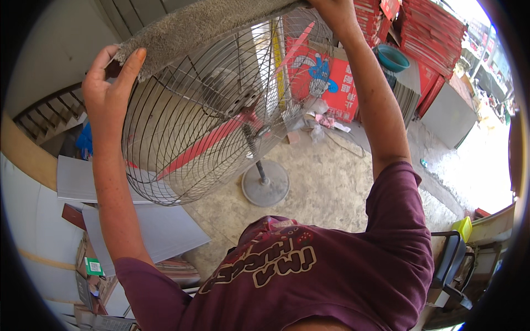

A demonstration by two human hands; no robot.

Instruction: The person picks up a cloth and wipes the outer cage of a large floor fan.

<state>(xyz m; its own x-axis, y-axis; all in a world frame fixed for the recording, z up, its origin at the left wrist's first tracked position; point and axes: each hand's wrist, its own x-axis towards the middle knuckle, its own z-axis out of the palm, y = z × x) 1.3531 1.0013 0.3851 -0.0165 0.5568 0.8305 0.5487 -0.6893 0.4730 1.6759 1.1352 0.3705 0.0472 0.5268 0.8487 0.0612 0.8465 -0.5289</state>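
So, left hand [109, 76] pinching fuzzy grey strip [204, 32]; right hand [335, 12] cropped, grip unclear

The cloth [190, 35] looks rough and matt, the fan guard [204, 124] metal.

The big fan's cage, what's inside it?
Through the cage wires, you can see red blades reaching out from the middle. The fuzzy grey strip covers its top, so whatever is inside there can't be seen.

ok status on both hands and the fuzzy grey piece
Left hand gripping fuzzy grey piece by left end. Right hand at other end, partly cropped. Caged fan behind, contact unclear.
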